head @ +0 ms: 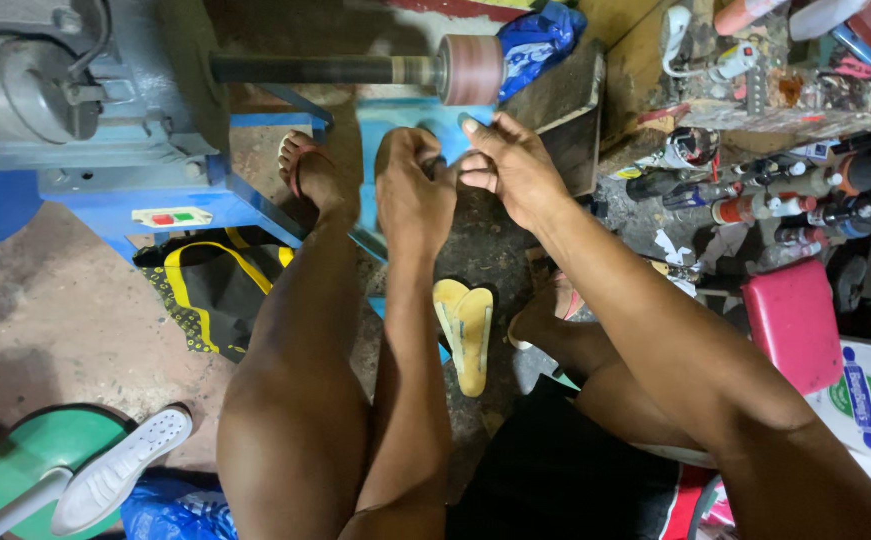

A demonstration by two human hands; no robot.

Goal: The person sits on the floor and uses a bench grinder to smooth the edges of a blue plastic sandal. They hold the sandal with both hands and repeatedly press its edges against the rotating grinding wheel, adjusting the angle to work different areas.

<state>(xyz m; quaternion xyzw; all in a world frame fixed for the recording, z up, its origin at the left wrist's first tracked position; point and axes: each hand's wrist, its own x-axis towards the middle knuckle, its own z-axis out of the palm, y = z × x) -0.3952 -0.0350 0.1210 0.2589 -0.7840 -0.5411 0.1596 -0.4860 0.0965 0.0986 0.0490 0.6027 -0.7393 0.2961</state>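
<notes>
While both hands meet below a pink sanding drum, left hand fingers curl together, right hand fingers spread apart, above stained concrete floor and a yellow insole.

Rough sanding drum, matt metal shaft

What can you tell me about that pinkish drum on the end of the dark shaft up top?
The drum is a short cylinder, dusty pink with a rough, abrasive-looking surface. It sits on the end of a dark horizontal shaft reaching out from the blue machine. It hangs above the floor, just above both hands; the right hand is nearest. Nothing touches its surface.
</notes>
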